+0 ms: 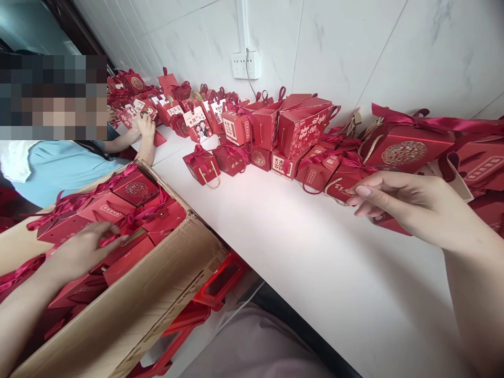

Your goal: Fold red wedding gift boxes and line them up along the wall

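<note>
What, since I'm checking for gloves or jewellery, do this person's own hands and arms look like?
The left hand and right hand are ungloved. Both forearms show no sleeves, and I see no rings, watch, bracelet or markings.

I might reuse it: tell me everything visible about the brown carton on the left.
The brown carton looks like cardboard, open at the top, with dark printing on its outer wall. It stands beside the white table; the corner there looks scuffed, and whether they touch is unclear. Red gift boxes, some ribbon-tied, fill much of it, and the left hand is over them. Its underside is hidden.
</note>
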`<state>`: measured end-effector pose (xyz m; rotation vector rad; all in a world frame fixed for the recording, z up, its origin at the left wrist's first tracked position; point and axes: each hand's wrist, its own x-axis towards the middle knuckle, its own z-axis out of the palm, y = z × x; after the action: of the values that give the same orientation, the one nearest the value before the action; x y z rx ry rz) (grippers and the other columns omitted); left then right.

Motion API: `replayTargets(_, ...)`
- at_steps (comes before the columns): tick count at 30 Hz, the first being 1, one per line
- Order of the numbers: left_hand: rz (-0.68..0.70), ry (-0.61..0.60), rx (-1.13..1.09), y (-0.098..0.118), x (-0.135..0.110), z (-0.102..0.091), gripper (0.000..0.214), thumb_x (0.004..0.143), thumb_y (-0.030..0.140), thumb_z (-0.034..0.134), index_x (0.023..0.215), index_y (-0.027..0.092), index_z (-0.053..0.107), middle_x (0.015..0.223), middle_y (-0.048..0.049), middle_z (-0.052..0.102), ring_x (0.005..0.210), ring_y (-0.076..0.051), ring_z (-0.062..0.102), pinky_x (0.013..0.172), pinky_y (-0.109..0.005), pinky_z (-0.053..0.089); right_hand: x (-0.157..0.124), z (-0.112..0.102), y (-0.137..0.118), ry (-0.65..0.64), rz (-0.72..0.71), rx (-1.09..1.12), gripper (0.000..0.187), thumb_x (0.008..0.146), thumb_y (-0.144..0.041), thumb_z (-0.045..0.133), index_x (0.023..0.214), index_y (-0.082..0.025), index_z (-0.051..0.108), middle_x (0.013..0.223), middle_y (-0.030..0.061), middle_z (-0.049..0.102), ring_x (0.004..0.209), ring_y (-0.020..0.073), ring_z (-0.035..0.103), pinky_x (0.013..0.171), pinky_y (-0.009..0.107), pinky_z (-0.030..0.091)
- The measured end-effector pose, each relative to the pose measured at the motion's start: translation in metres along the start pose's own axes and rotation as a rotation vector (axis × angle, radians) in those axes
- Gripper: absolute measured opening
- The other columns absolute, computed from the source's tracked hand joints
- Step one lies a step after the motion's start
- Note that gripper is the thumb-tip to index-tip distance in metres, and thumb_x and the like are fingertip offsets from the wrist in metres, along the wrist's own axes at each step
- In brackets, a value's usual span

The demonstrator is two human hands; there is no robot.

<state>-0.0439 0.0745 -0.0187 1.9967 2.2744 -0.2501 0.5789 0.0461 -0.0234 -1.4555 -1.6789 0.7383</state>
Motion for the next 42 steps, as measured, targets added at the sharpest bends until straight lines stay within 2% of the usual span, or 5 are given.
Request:
replayTargets(6, 0.227, 0.102, -0.083, 0.056, -0.001, 0.008, 0.092, 0.078, 0.077, 0.049, 0.143, 0.013, 0.044, 0.149, -0.0153, 0.048, 0.137, -0.032, 0.047, 0.117, -0.039, 0.033, 0.002, 0.003, -0.001, -0.016, -0.008, -0.007, 0.037, 0.088, -0.062, 0.066, 0.087, -0.025, 0.071, 0.083, 0.0024, 0.072, 0.070, 0.0185, 0.073, 0.059, 0.025, 0.059)
replayTargets(10, 0.169, 0.057, -0.022, 0.068, 0.009, 0.015, 0.107, 0.080, 0.074, 0.044, 0.157, 0.002, 0.021, 0.160, -0.0224, 0.032, 0.147, -0.036, 0.034, 0.122, -0.046, 0.026, 0.002, 0.003, -0.002, -0.020, -0.001, -0.007, 0.037, 0.089, -0.061, 0.065, 0.087, -0.024, 0.071, 0.084, 0.0028, 0.072, 0.071, 0.0185, 0.073, 0.060, 0.025, 0.059)
replayTargets(20, 0.192, -0.072, -0.002, 0.059, 0.034, 0.004, 0.060, 0.096, 0.052, 0.030, 0.128, 0.011, 0.061, 0.127, -0.0136, 0.068, 0.112, -0.030, 0.065, 0.103, -0.038, 0.044, 0.004, 0.005, 0.001, -0.021, 0.016, 0.007, 0.040, 0.088, -0.063, 0.065, 0.087, -0.023, 0.071, 0.083, 0.0046, 0.073, 0.070, 0.0201, 0.073, 0.054, 0.024, 0.056)
replayTargets(35, 0.126, -0.003, 0.113, 0.057, 0.044, 0.022, 0.064, 0.092, 0.047, 0.032, 0.129, 0.008, 0.067, 0.129, -0.0141, 0.069, 0.113, -0.032, 0.067, 0.101, -0.036, 0.045, 0.006, 0.007, 0.000, -0.044, 0.013, 0.015, 0.036, 0.091, -0.059, 0.063, 0.088, -0.024, 0.070, 0.082, 0.0034, 0.073, 0.068, 0.0171, 0.072, 0.050, 0.021, 0.051)
replayTargets(42, 0.003, 0.043, 0.127, 0.067, 0.054, -0.001, 0.059, 0.085, 0.068, 0.038, 0.112, 0.028, 0.072, 0.089, -0.0032, 0.078, 0.089, -0.029, 0.071, 0.078, -0.034, 0.051, 0.002, -0.001, -0.001, 0.020, -0.049, 0.020, 0.038, 0.090, -0.060, 0.065, 0.085, -0.023, 0.070, 0.082, 0.0033, 0.073, 0.069, 0.0187, 0.072, 0.061, 0.027, 0.060)
